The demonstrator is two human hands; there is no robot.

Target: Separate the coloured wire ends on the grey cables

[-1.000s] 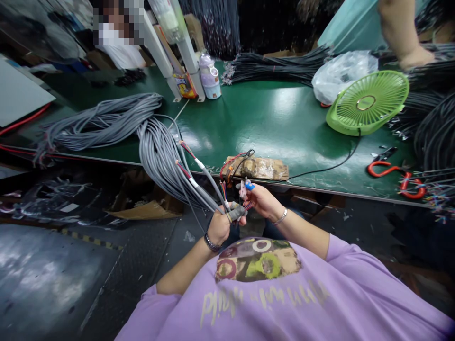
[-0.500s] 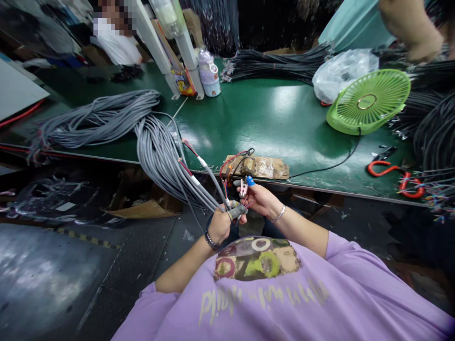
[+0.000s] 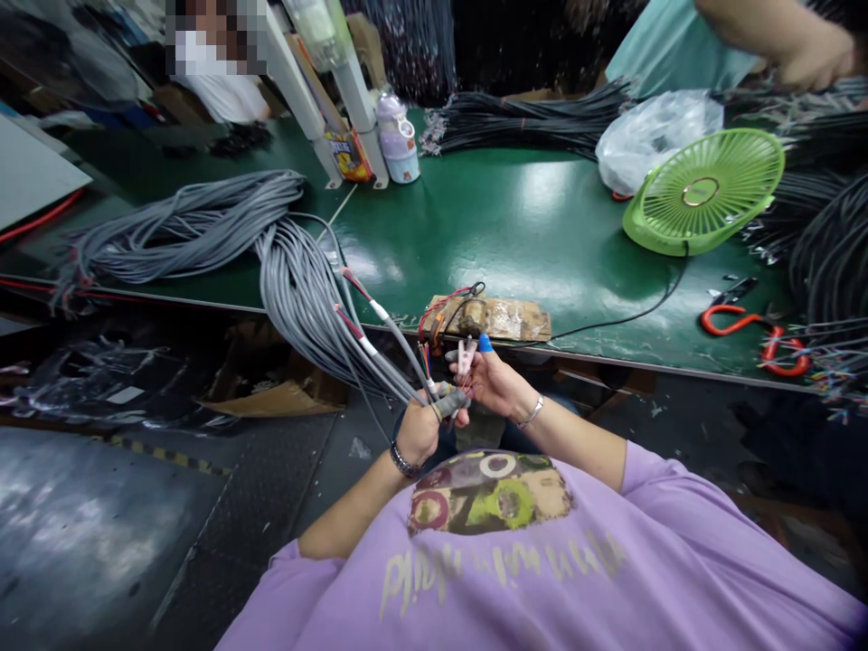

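My left hand (image 3: 419, 430) is closed around the ends of grey cables (image 3: 397, 387). Its thumb wears a grey covering, and thin coloured wires (image 3: 426, 360) fan out of a stripped cable end beside it. Close on the right, my right hand (image 3: 502, 383), with a blue cover on one fingertip, has its fingers closed on a small pale pink clip (image 3: 465, 358). Fine reddish wires lie between the two hands. The cables run back to a thick grey bundle (image 3: 305, 289) that hangs over the table edge.
A wooden block (image 3: 515, 319) with wires lies at the front edge of the green table (image 3: 542, 217). Behind stand a bottle (image 3: 399, 140), a green fan (image 3: 705, 192) and a plastic bag (image 3: 655, 136). Orange-handled cutters (image 3: 725, 321) lie right. A co-worker's arm (image 3: 779, 41) shows at top right.
The pink clip has turned a little and its two prongs look wider apart. My right hand has shifted slightly. My left hand stays on the cables.
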